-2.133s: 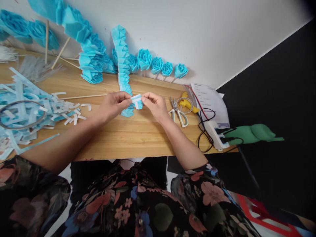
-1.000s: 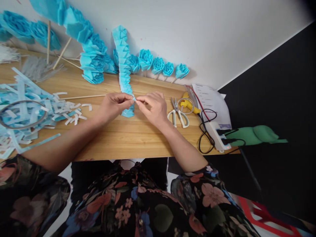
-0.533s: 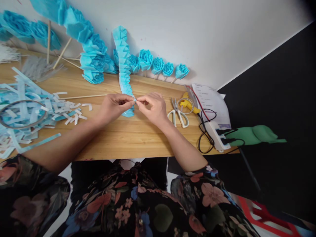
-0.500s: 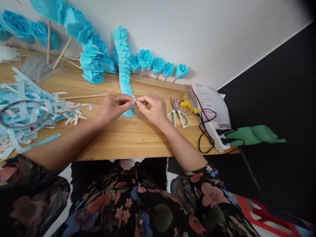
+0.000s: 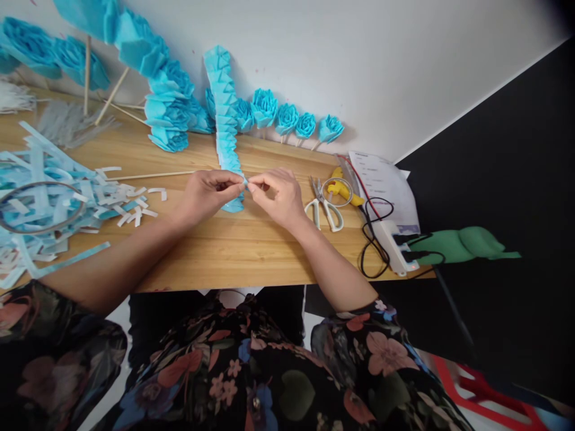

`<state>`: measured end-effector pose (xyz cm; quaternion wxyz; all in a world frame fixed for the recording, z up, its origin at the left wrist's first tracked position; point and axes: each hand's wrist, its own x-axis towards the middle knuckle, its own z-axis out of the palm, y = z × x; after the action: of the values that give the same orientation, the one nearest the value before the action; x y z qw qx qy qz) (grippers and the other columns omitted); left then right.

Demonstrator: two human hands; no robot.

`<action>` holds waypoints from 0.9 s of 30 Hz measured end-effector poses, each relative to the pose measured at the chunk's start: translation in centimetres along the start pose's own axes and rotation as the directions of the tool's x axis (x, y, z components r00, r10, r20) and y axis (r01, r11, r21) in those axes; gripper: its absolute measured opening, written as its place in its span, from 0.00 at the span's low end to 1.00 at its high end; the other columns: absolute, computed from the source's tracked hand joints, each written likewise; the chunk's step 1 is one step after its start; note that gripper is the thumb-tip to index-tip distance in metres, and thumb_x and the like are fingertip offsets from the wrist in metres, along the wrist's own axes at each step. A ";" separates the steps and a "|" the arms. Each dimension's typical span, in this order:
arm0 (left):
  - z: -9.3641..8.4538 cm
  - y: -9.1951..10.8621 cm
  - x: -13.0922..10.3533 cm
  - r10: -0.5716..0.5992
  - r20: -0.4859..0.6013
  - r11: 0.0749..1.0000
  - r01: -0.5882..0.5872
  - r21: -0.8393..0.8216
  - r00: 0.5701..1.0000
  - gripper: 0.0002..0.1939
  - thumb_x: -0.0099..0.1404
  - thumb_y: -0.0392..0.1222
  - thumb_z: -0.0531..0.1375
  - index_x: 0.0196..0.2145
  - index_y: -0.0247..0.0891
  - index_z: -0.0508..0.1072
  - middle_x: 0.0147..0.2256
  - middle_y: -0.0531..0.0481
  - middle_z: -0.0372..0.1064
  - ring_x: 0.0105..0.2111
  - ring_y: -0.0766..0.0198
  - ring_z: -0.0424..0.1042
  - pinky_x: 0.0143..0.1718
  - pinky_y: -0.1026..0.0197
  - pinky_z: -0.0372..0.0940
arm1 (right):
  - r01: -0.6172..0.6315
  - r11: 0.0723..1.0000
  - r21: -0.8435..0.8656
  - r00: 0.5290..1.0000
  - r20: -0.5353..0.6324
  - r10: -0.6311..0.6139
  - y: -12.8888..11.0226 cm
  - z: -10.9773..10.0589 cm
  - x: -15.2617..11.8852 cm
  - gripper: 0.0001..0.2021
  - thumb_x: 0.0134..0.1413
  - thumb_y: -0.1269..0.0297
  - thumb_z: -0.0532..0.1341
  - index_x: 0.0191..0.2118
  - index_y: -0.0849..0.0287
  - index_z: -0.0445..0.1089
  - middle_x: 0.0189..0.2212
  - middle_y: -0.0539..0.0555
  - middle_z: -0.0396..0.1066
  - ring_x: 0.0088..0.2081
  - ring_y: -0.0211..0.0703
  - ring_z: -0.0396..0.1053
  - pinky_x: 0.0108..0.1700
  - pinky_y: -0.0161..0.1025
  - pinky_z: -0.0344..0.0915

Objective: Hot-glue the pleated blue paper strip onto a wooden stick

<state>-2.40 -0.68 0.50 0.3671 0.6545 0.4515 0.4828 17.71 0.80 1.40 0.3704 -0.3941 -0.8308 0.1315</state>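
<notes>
- The left hand [image 5: 204, 194] is pinched narrow, thumb against forefinger, gripping one side of a small blue piece [image 5: 245, 182].
- The right hand [image 5: 281, 194] pinches the other side of that piece between thumb and forefinger, its remaining fingers curled; the fingertips of both hands nearly meet.
- The small blue piece is mostly hidden by the fingers, above the front part of a pleated blue strip [image 5: 225, 114]; whether the two touch cannot be told.
- The pleated blue strip leans against the wall [image 5: 305, 54] at its far end and runs down onto the wooden worktop [image 5: 251, 251], its near end lying between the wrists.
- A thin stick [image 5: 153, 175] lies on the worktop, one end near the left hand, the other by a heap of blue and white cuttings [image 5: 45, 209].
- A large ring [image 5: 42, 232] rests on the heap.
- Blue paper roses [image 5: 264, 108] on sticks stand along the wall, on both sides of the pleated blue strip; a larger cluster [image 5: 167, 111] is to its left.
- To the right of the right hand lie white-handled scissors [image 5: 333, 216], blades slightly parted, just beside a yellow glue gun [image 5: 344, 190] and a thin ring [image 5: 337, 205].
- Farther right are printed sheets [image 5: 386, 185], a black cable [image 5: 365, 251] and a white power strip [image 5: 390, 246].
</notes>
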 end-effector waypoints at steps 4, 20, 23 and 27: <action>0.0 -0.1 0.0 -0.006 0.000 1.000 0.006 0.013 1.000 0.11 0.62 0.50 0.68 0.33 0.40 0.84 0.32 0.49 0.81 0.31 0.62 0.73 0.32 0.61 0.67 | -0.022 1.000 0.010 0.999 0.024 0.022 0.1 0.1 0.0 0.09 0.67 0.62 0.62 0.36 0.52 0.79 0.33 0.51 0.79 0.39 0.46 0.72 0.54 0.47 0.63; 0.1 -0.8 0.1 0.051 -0.010 0.999 -0.051 -0.017 0.999 0.18 0.64 0.58 0.69 0.33 0.39 0.85 0.32 0.49 0.80 0.30 0.63 0.72 0.32 0.62 0.66 | 0.062 0.995 -0.072 0.998 0.021 -0.061 0.6 0.1 -0.1 0.11 0.71 0.64 0.60 0.40 0.55 0.81 0.33 0.52 0.79 0.40 0.44 0.73 0.52 0.45 0.61; 0.0 -0.7 0.2 0.055 0.006 0.998 -0.054 -0.034 0.998 0.16 0.64 0.55 0.69 0.34 0.39 0.85 0.32 0.49 0.80 0.29 0.63 0.72 0.31 0.62 0.65 | 0.077 0.995 -0.070 0.997 0.003 -0.077 0.6 0.1 -0.1 0.12 0.71 0.65 0.59 0.39 0.55 0.81 0.33 0.51 0.79 0.39 0.43 0.73 0.52 0.45 0.61; -0.1 -0.4 0.1 0.042 0.012 0.998 -0.041 -0.055 0.999 0.12 0.63 0.51 0.70 0.32 0.39 0.85 0.30 0.50 0.78 0.27 0.65 0.69 0.29 0.63 0.62 | 0.051 0.995 -0.086 0.999 -0.014 -0.052 0.7 0.2 0.0 0.12 0.71 0.65 0.59 0.38 0.54 0.80 0.32 0.51 0.78 0.39 0.43 0.72 0.53 0.45 0.61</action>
<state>-2.54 -0.41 0.18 0.3778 0.6566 0.4218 0.4983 17.96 1.24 0.94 0.3634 -0.3891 -0.8424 0.0831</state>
